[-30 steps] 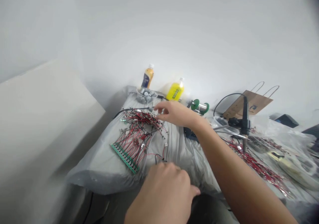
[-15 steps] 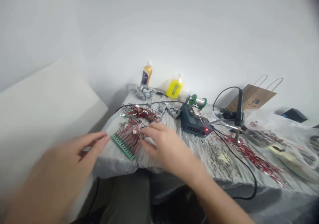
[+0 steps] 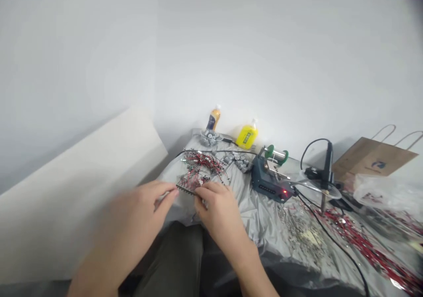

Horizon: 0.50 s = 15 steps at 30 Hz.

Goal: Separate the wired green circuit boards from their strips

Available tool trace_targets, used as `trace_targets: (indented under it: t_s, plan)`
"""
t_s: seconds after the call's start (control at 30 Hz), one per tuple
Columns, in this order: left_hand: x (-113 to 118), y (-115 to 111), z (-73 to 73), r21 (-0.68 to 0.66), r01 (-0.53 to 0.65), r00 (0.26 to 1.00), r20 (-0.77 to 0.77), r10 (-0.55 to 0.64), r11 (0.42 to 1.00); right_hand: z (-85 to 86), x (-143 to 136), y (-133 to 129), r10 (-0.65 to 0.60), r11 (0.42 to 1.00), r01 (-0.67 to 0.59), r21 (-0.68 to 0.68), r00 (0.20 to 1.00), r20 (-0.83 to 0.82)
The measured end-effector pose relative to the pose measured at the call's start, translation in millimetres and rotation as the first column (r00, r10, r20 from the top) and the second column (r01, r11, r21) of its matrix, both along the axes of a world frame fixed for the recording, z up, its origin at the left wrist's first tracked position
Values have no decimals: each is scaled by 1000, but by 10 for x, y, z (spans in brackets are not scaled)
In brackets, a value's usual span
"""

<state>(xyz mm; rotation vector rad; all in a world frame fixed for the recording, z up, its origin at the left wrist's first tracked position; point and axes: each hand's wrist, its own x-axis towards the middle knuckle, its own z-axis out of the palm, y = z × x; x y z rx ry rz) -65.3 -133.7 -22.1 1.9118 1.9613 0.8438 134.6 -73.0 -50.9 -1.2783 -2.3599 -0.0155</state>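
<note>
A narrow green circuit board strip [image 3: 185, 190] with a row of soldered wires is tipped up between my two hands near the table's front edge. The thumb and index finger of my left hand [image 3: 142, 211] pinch its left end. At the other end, my right hand [image 3: 220, 209] is closed on the board, its fingertips partly hidden. Red and black wires [image 3: 193, 180] run up behind the strip. Just beyond lies a heap of more red and black wires with small boards [image 3: 203, 161].
A soldering station [image 3: 269, 184] with a lit red light and a solder spool [image 3: 276, 154] stands to the right, beside an iron in its holder [image 3: 327, 169]. Behind are two yellow bottles [image 3: 247, 136] and grey cylindrical parts [image 3: 238, 160]. Loose leads and red wires [image 3: 363, 239] cover the right side.
My left hand has moved right to the board and now grips its left end. The board, which lay flat on the table, is raised and tilted. The view has shifted.
</note>
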Motion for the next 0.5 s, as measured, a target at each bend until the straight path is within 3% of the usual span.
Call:
trace_targets:
  t_s: [0.13,0.27,0.37,0.43,0.5]
  plan:
    - [196,-26,-59,119,104,995,-2,-104,987,187,240,-119,-50,992,70,103,982,-180]
    - [398,13,54,256,85,994,46,-100,963,453,603,-332,-33,990,74,123,951,-308]
    - [571,65,149,331,100,987,87,-136,938,613,885,-570,-22,997,49,60,924,-383]
    - [704,113,192,325,189,965,114,-237,927,675,1044,-710,-14,998,36,46,914,-405]
    - [850,182,220,229,364,910,120,-397,903,691,1167,-793,-9,999,29,44,915,-402]
